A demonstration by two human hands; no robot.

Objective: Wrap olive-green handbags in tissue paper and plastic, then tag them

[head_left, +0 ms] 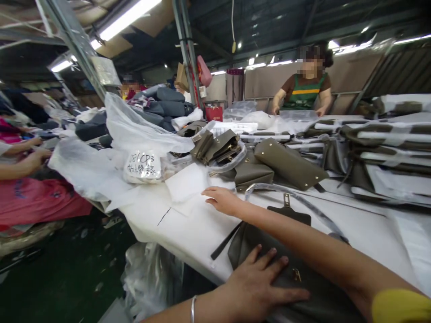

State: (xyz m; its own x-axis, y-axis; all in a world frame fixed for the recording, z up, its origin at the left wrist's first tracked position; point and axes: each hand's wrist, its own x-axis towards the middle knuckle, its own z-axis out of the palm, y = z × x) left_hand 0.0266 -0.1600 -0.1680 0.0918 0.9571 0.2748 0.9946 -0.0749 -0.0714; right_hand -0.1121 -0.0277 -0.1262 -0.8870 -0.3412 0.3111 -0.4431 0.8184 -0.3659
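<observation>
We have our left hand (pixel 252 287) spread open, palm down on the dark olive bag (pixel 318 282), which lies at the near edge of the white surface (pixel 183 233). Our right hand (pixel 224 200) extends across the bag toward the left, open with fingers outstretched, at the white sheets (pixel 186 181) beyond it; we cannot tell whether it touches them. Farther right lie more olive bags (pixel 289 163).

The left hand (pixel 254 287) lies spread on a dark olive handbag (pixel 319 291), near its metal clasp, while the right hand (pixel 222 200) reaches across to the edge of some white sheets (pixel 186 181). More olive bags (pixel 289 163) crowd the white table (pixel 188 229), and a co-worker in a green apron (pixel 305 93) stands beyond.
</observation>
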